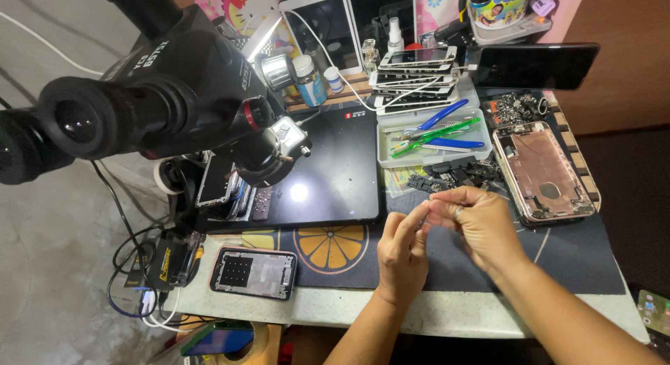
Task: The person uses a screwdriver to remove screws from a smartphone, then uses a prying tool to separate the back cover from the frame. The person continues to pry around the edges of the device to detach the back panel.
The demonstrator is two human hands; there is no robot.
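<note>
Dark phone screen (536, 66) propped at back right, stacked white-framed screens (417, 75) beside it, blue-labelled bottle (309, 80), glossy black rectangular pad (328, 171) centre.

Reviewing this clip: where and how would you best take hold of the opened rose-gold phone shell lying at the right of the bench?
Probably by the long side edges of the rose-gold phone shell, coming from above and pinching across its width. It lies flat, open side up, with parts exposed inside, so the thin rim looks the safest hold. Its near end is free, just beyond the right hand.

Both bare forearms come up from bottom edge, wrists bent inward. Left hand (401, 250) upright, fingers raised, tips pinched w/ thumb. Right hand (478, 222) angled left, fingertips pinched, meeting left hand's tips. Ring on one right finger.
</note>
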